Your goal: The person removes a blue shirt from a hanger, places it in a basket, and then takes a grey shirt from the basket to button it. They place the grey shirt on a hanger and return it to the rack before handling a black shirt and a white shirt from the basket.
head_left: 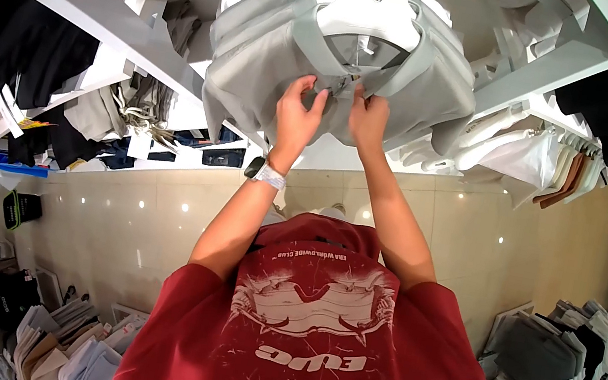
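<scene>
A light grey polo shirt (262, 60) hangs in front of me on a white hanger (371, 19). Its collar is spread, and more grey shirts hang close behind it. At the left of the neck opening is my left hand (299, 117), thumb and forefinger curved with a gap between them, close to the shirt front. My right hand (368, 122) pinches the shirt's front edge just below the collar, on the right of the opening. A small label or tag shows inside the neck; its details are too small to read.
White shelf frames (135, 38) run along both sides of the rail. Dark garments (40, 50) hang at left, and lighter clothes (571, 176) at right. Folded clothes (542, 362) lie behind me on both sides. The floor (152, 220) is glossy beige tile.
</scene>
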{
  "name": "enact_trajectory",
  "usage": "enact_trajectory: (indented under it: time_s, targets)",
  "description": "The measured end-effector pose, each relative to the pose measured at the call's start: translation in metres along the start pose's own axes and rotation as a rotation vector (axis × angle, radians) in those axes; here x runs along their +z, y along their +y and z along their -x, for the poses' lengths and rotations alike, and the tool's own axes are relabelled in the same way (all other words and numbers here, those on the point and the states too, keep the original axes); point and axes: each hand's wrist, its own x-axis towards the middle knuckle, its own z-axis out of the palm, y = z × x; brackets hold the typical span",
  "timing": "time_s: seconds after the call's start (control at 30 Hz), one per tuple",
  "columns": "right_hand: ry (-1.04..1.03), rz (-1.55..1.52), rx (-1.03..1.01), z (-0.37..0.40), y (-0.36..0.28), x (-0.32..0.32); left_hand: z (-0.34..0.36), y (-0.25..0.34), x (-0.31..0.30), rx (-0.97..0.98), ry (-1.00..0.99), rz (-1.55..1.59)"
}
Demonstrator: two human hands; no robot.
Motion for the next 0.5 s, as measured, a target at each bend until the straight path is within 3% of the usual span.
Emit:
enact_trajectory:
  time_s: [0.03, 0.1, 0.23, 0.3, 0.5]
  targets:
    - [-0.006, 0.004, -0.001, -0.001, 0.004, 0.001, -0.002, 0.003, 0.002, 0.027, -0.018, -0.039]
    - [-0.020, -0.285, -0.153, 0.000, 0.015, 0.001, -0.001, 0.003, 0.009, 0.018, -0.013, -0.017]
    - [-0.211, -0.331, -0.215, 0.019, 0.029, -0.013, 0.003, -0.006, 0.011, -0.054, -0.082, 0.214]
    - [-0.226, -0.578, -0.178, 0.038, 0.028, -0.021, 0.013, -0.010, 0.005, -0.182, -0.260, 0.337]
    - [-0.284, -0.649, 0.065, 0.081, 0.021, -0.045, 0.041, 0.015, -0.018, -0.314, -0.373, 0.365]
